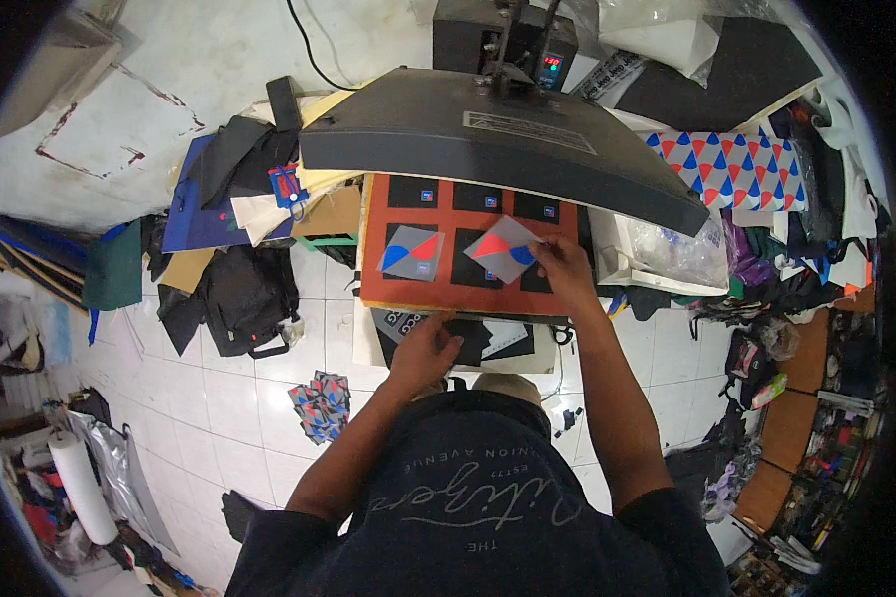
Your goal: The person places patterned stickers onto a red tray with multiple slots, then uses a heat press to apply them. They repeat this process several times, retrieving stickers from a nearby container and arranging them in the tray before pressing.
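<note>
A heat press with a raised dark upper plate point(488, 124) stands in front of me. Black fabric squares point(411, 192), several with a small blue-and-red print, lie in rows on its reddish-brown pad point(370, 271). My right hand point(564, 267) pinches the right corner of a grey transfer film point(491, 257) with red and blue shapes, tilted over a middle square of the near row. A similar film point(409, 255) rests on the near left square. At the pad's front edge is my left hand point(426, 350), fingers apart, with nothing seen in it.
The upper plate overhangs the far squares. A control box point(553, 65) with a lit display sits behind it. At right lies a patterned red-and-blue sheet point(732, 171). Cut films point(321, 406) are piled on the tiled floor, near a black bag point(251, 300). Below the pad lies a ruler point(508, 340).
</note>
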